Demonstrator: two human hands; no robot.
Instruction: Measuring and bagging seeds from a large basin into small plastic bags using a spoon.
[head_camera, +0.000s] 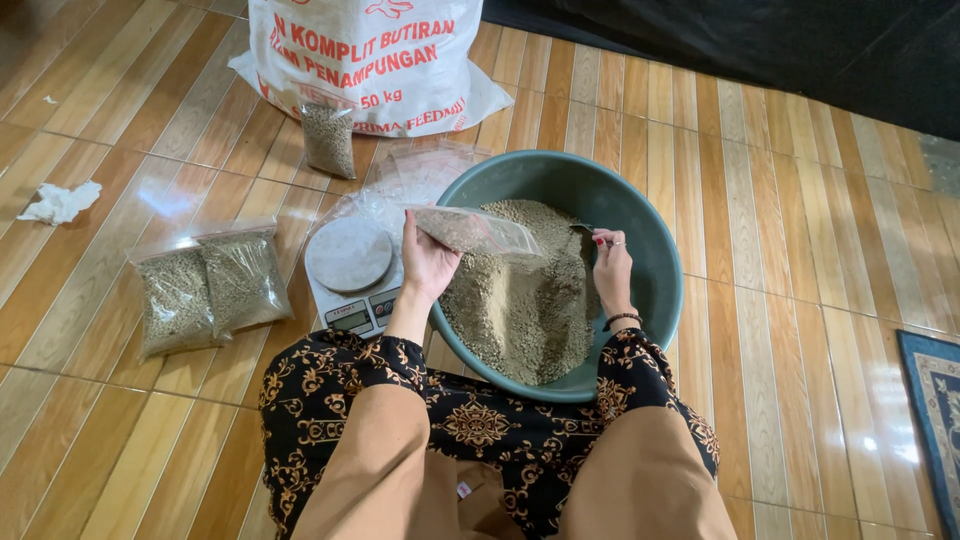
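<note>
My left hand (427, 262) grips a clear plastic bag (475, 230) partly filled with brownish pellets, held on its side over the near left rim of a large grey-green basin (655, 250). The basin holds a heap of the same pellets (520, 300). My right hand (611, 265) is closed on a small scoop handle (583, 229) over the heap, close to the bag's mouth. A white kitchen scale (352, 275) with a round platform stands on the floor just left of the basin, under my left forearm.
Two filled pellet bags (212, 285) lie on the wooden floor at left. Another filled bag (328, 138) leans on a big white feed sack (375, 55) at the back. Empty clear bags (425, 165) lie behind the scale. Crumpled tissue (60, 202) far left; rug corner (935, 400) right.
</note>
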